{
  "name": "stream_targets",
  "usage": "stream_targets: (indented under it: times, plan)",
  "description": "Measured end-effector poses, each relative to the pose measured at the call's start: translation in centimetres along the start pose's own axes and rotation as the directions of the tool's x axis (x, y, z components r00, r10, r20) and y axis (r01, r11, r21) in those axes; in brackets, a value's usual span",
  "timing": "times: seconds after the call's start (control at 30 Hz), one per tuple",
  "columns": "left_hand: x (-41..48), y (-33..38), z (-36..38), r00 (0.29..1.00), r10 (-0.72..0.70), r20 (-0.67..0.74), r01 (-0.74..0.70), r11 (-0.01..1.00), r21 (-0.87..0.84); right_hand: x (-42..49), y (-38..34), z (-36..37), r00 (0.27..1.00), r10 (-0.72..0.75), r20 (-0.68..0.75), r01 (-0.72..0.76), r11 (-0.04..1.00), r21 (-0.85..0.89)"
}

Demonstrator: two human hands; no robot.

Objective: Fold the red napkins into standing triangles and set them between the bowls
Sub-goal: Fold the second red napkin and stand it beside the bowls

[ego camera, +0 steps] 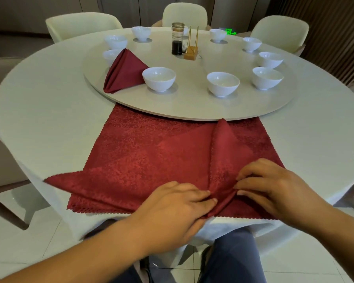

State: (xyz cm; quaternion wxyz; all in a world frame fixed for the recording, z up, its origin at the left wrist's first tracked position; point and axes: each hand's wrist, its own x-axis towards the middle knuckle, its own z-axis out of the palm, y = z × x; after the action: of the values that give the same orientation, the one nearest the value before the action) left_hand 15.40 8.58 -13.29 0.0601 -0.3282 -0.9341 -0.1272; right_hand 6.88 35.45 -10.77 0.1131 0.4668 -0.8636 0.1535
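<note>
You see that the red napkin (151, 160) is woven cloth with a faint patterned sheen and zigzag-cut edges. Your tablecloth (49, 99) looks like matt, lightly textured fabric. The turntable (192, 103) is smooth and softly reflective. The white bowls (159, 78) on it look glossy, like glazed ceramic. The jar (177, 37) is clear glass.

Head camera looks forward and down, close over the round table (39, 103).

Left hand (173, 209) presses, right hand (274, 186) pinches the red napkin (151, 160).
</note>
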Motion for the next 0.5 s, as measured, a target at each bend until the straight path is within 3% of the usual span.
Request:
stream_targets:
  times: [0.1,0.17,0.3,0.4,0.5]
  plan:
    - [2.4,1.9,1.2,0.994,-0.104,-0.016,0.105,0.993,0.055,-0.4,0.4,0.0,0.997,0.074,0.001,-0.074,0.996,-0.047]
    - [3.7,2.9,2.1,0.99,-0.139,-0.014,0.14,0.987,0.084,-0.7,-0.5,0.3,0.995,0.083,0.054,-0.084,0.996,0.01]
    - [4.3,3.3,2.0,0.979,-0.201,-0.042,0.198,0.978,-0.071,-1.3,-2.3,1.3,0.985,0.127,0.116,-0.146,0.974,0.175]
    - [3.6,2.3,0.2,0.97,-0.238,0.041,0.241,0.955,-0.171,-1.8,-2.2,1.8,0.983,0.172,0.069,-0.181,0.969,0.17]
    - [2.5,0.8,-1.6,0.971,-0.205,0.123,0.219,0.969,-0.116,-2.4,-1.7,1.9,0.982,0.181,0.043,-0.186,0.969,0.16]
